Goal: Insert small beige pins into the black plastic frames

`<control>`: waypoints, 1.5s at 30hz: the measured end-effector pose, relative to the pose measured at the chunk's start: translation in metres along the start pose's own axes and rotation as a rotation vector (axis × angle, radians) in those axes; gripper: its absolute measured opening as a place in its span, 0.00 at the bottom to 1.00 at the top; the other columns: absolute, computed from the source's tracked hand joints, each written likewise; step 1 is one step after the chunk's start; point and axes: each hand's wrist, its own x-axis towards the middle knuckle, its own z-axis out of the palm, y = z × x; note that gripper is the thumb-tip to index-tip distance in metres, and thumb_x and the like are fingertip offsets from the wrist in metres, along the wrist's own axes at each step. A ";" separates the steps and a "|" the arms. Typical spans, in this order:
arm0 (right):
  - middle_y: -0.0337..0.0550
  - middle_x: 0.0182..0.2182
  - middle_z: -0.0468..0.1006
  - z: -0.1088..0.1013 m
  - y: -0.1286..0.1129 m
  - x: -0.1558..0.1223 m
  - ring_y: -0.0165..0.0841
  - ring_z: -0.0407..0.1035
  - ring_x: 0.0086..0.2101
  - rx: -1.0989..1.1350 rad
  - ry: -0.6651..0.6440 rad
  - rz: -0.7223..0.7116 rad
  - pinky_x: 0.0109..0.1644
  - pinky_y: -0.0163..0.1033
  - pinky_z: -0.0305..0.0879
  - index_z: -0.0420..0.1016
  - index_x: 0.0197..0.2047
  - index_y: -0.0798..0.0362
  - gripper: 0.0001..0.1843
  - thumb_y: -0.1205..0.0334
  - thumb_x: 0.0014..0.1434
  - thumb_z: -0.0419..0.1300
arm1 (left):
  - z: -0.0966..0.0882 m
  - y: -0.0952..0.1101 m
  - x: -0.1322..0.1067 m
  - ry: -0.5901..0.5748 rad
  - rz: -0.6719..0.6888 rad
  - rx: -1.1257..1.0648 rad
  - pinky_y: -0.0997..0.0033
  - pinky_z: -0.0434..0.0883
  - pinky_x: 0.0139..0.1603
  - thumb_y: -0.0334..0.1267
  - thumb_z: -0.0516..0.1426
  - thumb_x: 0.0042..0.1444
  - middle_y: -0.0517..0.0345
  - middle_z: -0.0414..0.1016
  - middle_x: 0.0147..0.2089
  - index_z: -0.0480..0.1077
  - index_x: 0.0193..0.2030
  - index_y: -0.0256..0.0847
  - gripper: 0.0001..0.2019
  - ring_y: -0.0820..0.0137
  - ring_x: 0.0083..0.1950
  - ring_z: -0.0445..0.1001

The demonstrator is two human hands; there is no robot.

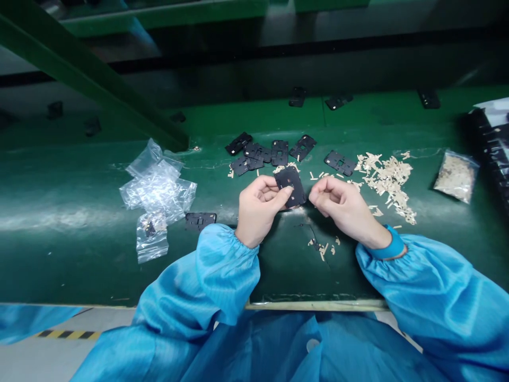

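Note:
Between the thumb and fingers of my left hand [264, 204] is a flat black plastic plate [290, 187] with small cut-outs, held tilted above the bench. My right hand [338, 204] is just right of the plate's edge, its thumb and index finger pinched together; whatever they may hold is too small to make out. Behind my hands lie several similar black plates [280, 153], some overlapping. A heap of small cream-coloured pieces [387, 178] spreads beyond my right hand, and a few loose ones lie near my wrists.
Clear zip bags [159, 185] are piled on the left, one with small parts inside. A filled bag [456, 176] lies at the right, beside a black tray [493, 143]. A green post [119, 101] slants down at the back left. The green bench's front edge [318, 305] runs before me.

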 end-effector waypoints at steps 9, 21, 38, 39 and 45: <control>0.32 0.21 0.67 -0.001 0.000 0.000 0.25 0.58 0.22 0.020 -0.050 0.034 0.25 0.34 0.54 0.71 0.32 0.52 0.14 0.53 0.60 0.67 | 0.000 0.001 0.000 -0.023 -0.008 0.009 0.80 0.75 0.27 0.44 0.72 0.49 0.62 0.78 0.30 0.72 0.34 0.39 0.15 0.76 0.27 0.76; 0.31 0.21 0.65 -0.005 0.007 -0.003 0.23 0.56 0.21 0.279 -0.189 0.145 0.25 0.33 0.47 0.71 0.34 0.54 0.11 0.57 0.64 0.66 | -0.001 0.008 -0.001 -0.127 -0.166 -0.217 0.78 0.81 0.31 0.40 0.72 0.49 0.63 0.79 0.31 0.74 0.35 0.39 0.14 0.77 0.29 0.78; 0.32 0.23 0.67 0.004 0.008 -0.008 0.24 0.59 0.23 0.436 -0.244 0.105 0.29 0.33 0.53 0.70 0.36 0.52 0.14 0.52 0.67 0.64 | 0.001 0.010 -0.004 -0.168 -0.265 -0.253 0.80 0.80 0.31 0.41 0.72 0.49 0.63 0.79 0.31 0.72 0.36 0.38 0.15 0.77 0.29 0.78; 0.31 0.22 0.67 0.006 0.008 -0.008 0.24 0.59 0.22 0.471 -0.250 0.119 0.28 0.33 0.52 0.69 0.36 0.52 0.14 0.53 0.67 0.64 | 0.002 0.010 -0.005 -0.171 -0.274 -0.259 0.80 0.80 0.30 0.41 0.72 0.49 0.64 0.79 0.31 0.72 0.36 0.38 0.15 0.78 0.28 0.78; 0.31 0.20 0.68 0.008 0.007 -0.009 0.24 0.60 0.21 0.506 -0.264 0.151 0.27 0.32 0.52 0.66 0.34 0.52 0.16 0.52 0.66 0.65 | 0.006 0.008 -0.006 -0.158 -0.308 -0.310 0.81 0.80 0.28 0.41 0.73 0.47 0.65 0.78 0.31 0.73 0.38 0.38 0.16 0.78 0.28 0.77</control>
